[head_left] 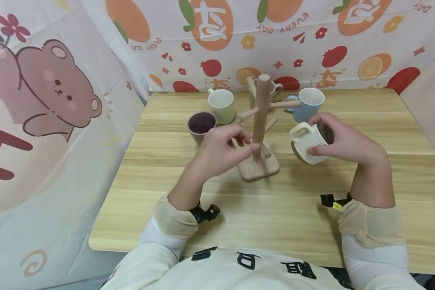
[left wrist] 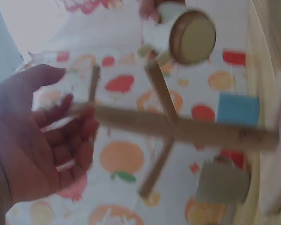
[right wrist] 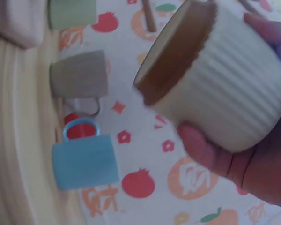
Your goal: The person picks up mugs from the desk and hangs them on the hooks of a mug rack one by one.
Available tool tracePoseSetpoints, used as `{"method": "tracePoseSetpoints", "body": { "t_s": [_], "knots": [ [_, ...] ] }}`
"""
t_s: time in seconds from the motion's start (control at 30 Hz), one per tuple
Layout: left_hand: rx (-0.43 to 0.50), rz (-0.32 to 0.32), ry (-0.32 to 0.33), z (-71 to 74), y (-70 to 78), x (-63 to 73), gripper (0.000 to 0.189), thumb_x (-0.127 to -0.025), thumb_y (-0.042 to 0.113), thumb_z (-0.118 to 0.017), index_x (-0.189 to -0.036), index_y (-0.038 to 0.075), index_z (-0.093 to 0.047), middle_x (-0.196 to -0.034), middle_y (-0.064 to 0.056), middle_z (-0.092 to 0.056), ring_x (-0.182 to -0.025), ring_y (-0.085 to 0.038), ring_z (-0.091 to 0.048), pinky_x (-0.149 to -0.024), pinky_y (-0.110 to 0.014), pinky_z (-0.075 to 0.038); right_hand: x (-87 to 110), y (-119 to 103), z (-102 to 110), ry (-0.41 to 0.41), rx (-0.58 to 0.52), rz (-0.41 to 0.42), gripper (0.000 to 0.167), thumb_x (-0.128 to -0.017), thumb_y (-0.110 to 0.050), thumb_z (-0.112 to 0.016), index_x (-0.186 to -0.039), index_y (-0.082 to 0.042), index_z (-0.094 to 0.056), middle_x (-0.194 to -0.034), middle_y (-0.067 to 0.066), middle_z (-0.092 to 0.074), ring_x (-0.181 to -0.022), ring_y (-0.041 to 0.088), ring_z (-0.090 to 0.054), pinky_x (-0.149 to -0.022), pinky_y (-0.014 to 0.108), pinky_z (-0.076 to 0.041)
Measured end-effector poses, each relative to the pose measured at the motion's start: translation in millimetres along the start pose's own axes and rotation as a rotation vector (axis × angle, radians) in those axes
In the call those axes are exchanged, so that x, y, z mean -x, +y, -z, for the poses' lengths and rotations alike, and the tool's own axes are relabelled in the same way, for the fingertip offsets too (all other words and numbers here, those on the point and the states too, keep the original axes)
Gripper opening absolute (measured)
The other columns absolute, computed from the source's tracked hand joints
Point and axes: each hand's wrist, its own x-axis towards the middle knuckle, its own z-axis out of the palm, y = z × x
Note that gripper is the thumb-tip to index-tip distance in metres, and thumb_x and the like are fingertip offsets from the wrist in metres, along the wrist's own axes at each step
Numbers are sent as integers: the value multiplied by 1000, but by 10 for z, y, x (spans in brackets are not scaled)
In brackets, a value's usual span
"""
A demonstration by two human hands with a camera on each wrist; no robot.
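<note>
Four mugs [head_left: 223, 111] near; wooden rack [head_left: 260, 123] between hands [head_left: 221, 151]; right [head_left: 351, 144] grips white mug [head_left: 311, 146]

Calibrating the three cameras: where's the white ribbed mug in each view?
Head: the white ribbed mug is right of centre, about mid-height.
Left wrist: at the top, right of centre, blurred.
Right wrist: large, in the upper right.
Shared landmark: the blue mug, just above the ribbed one in head, at right mid-height in left wrist, lower left in right wrist.
</note>
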Motion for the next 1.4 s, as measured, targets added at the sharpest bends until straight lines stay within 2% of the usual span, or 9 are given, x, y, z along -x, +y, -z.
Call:
{"method": "tracePoseSetpoints", "body": {
  "t_s": [0.1,0.23,0.43,0.63,0.77,0.93,1.07,1.23,1.4],
  "knots": [
    [161,-168,18,-45,112,23,10,-82,10,-75,-89,6,-69,-82,-2,-68,-78,-11,-61,-67,-29,-53,56,-105,-11,-14,-104,88,54,-79,0,-77,-121,-12,-46,-112,5,-49,-95,23,-52,-70,24,-52],
    [221,-310,72,-125,214,25,23,-78,6,-78,-98,0,-69,-94,-10,-71,-84,-14,-63,-72,-29,-54,119,-225,-44,-14,-233,256,59,-72,13,-74,-121,-5,-46,-116,10,-49,-95,24,-50,-66,26,-53],
    [177,-369,102,-272,263,32,47,-74,15,-85,-113,0,-67,-121,-15,-66,-117,-19,-60,-98,-32,-48,113,-365,-214,44,-437,545,62,-60,19,-74,-115,10,-47,-122,16,-51,-101,26,-52,-73,26,-52],
    [232,-368,8,-395,306,45,86,-66,19,-92,-136,-4,-47,-144,-20,-48,-138,-23,-43,-112,-36,-37,55,-481,-481,87,-534,745,61,-70,-6,-86,-112,10,-45,-125,18,-47,-107,28,-50,-77,27,-51],
    [240,-370,-33,-420,294,82,92,-66,20,-92,-139,-3,-42,-146,-19,-44,-140,-24,-40,-114,-37,-35,86,-529,-655,113,-529,729,62,-74,-16,-86,-112,9,-44,-127,15,-45,-109,26,-49,-78,27,-49],
    [205,-378,-41,-446,224,140,91,-69,20,-89,-140,0,-36,-144,-20,-43,-135,-25,-44,-111,-35,-38,116,-556,-767,118,-507,675,62,-74,-10,-84,-115,10,-42,-130,12,-44,-109,24,-50,-78,26,-51],
    [137,-384,-64,-429,165,165,83,-73,22,-84,-139,4,-38,-141,-18,-48,-128,-23,-49,-104,-32,-43,158,-581,-732,72,-331,566,76,-69,0,-85,-133,4,-43,-136,8,-47,-111,19,-53,-77,26,-55],
    [81,-319,-199,-391,124,173,76,-79,30,-79,-143,12,-43,-140,-8,-51,-127,-14,-49,-103,-30,-41,222,-574,-601,-57,-29,427,101,-71,-15,-89,-154,-17,-31,-151,2,-40,-124,10,-48,-83,28,-55],
    [78,-220,-357,-392,101,186,76,-82,34,-76,-147,15,-40,-141,-2,-50,-128,-9,-46,-107,-27,-39,224,-531,-535,-202,87,302,101,-75,-43,-85,-155,-28,-25,-149,-8,-44,-119,5,-53,-91,31,-52]
  ]
}}
